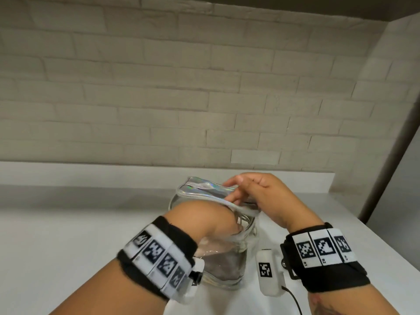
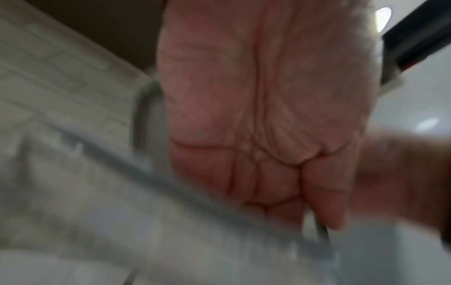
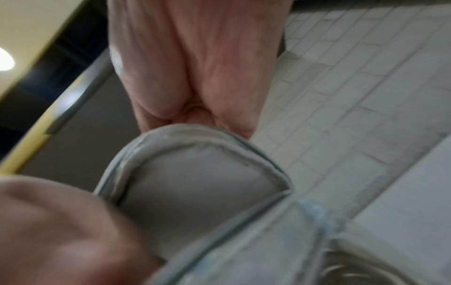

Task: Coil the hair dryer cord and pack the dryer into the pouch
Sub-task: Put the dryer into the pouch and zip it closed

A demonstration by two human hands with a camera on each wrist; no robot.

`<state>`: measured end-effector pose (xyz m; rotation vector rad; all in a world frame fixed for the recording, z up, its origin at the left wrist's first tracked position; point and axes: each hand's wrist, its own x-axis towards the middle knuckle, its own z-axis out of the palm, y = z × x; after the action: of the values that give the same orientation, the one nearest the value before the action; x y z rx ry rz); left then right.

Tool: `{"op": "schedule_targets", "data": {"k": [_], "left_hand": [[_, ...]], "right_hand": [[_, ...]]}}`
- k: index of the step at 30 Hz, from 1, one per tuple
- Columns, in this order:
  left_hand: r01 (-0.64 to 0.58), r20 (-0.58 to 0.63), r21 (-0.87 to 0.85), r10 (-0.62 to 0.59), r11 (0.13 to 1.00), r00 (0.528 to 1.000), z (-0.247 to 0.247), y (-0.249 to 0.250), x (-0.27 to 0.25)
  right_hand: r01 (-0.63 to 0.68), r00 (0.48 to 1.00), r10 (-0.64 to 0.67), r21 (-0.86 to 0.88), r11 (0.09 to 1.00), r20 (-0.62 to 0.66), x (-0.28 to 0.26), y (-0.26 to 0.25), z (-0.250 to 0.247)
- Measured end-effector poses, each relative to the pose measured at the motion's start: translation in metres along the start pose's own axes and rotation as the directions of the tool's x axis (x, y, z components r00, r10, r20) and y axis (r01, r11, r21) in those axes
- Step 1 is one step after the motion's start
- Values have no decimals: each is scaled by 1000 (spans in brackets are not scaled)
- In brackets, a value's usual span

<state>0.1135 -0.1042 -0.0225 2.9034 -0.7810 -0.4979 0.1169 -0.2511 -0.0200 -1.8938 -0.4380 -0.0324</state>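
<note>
A clear pouch point(image 1: 229, 275) with a shiny holographic zip flap point(image 1: 200, 188) stands on the white table. The hair dryer point(image 1: 225, 260) shows as a dark shape through its wall. My left hand point(image 1: 235, 230) reaches down inside the pouch. In the left wrist view its fingers point(image 2: 317, 202) are curled around the thin grey cord point(image 2: 322, 233), beside the zip teeth point(image 2: 195, 192). Loops of cord point(image 1: 244, 220) lie near the opening. My right hand point(image 1: 236, 189) pinches the flap and holds the mouth wide. The flap point(image 3: 195, 183) fills the blurred right wrist view under the fingers point(image 3: 195, 115).
The white table point(image 1: 79, 235) runs to a brick wall point(image 1: 159, 98) behind. Its right edge point(image 1: 386, 242) slopes away beside a dark post. The white wrist camera point(image 1: 269, 273) with a black cable hangs just right of the pouch.
</note>
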Motion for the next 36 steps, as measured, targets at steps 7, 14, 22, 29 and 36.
{"op": "schedule_targets", "data": {"k": [7,14,22,29,36], "left_hand": [[-303,-181,-537,244,787,953,-59,12,-65],[47,-240,115,-18,992,971,-46,-13,30],[-110,-249,-18,102,994,963,-18,-31,61],[32,-337,4,-29,999,941,-19,-53,78],[293,-490,-22,-266,956,830,-19,-82,82]], "right_hand": [[-331,917,346,105,938,-200,39,71,-13],[-336,912,409,571,749,0,33,76,-4],[-286,946,322,425,859,-15,18,98,-17],[-188,938,20,-457,869,-346,22,69,-24],[-39,944,-167,-598,801,-284,-2,61,-3]]}}
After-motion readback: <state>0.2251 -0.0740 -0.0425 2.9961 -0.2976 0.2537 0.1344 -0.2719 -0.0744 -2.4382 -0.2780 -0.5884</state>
